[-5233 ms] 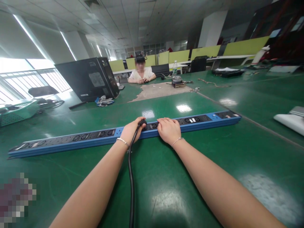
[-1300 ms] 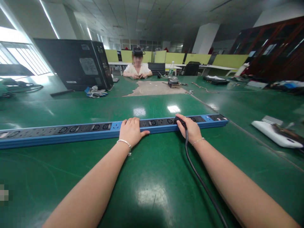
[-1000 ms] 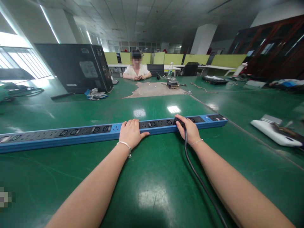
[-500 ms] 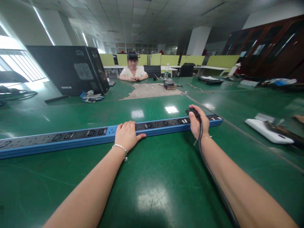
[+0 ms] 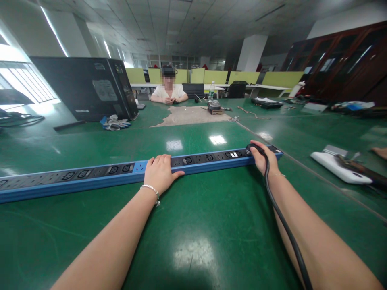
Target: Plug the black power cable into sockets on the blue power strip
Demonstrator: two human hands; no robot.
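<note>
A long blue power strip [image 5: 205, 166] with black sockets lies across the green table [image 5: 187, 209]. Over its middle, beside a blue socket, rests my left hand [image 5: 159, 171], its fingers wrapped over the far edge and its thumb along the near side. Near the strip's right end, my right hand [image 5: 262, 158] grips a black plug [image 5: 251, 149] at the strip's sockets. Whether the plug sits in a socket is hidden. From it a black cable [image 5: 282, 219] runs down along my right forearm.
A black computer case [image 5: 81, 88] and gloves [image 5: 115, 122] stand back left. A person [image 5: 168, 90] sits across the table. A bottle [image 5: 211, 90], a metal part [image 5: 214, 105] and brown sheet [image 5: 187, 116] lie beyond the strip. A white device [image 5: 340, 167] is at the right.
My right hand has moved right and down with the plug, bringing it from above the strip to its sockets. My left hand still rests on the strip.
</note>
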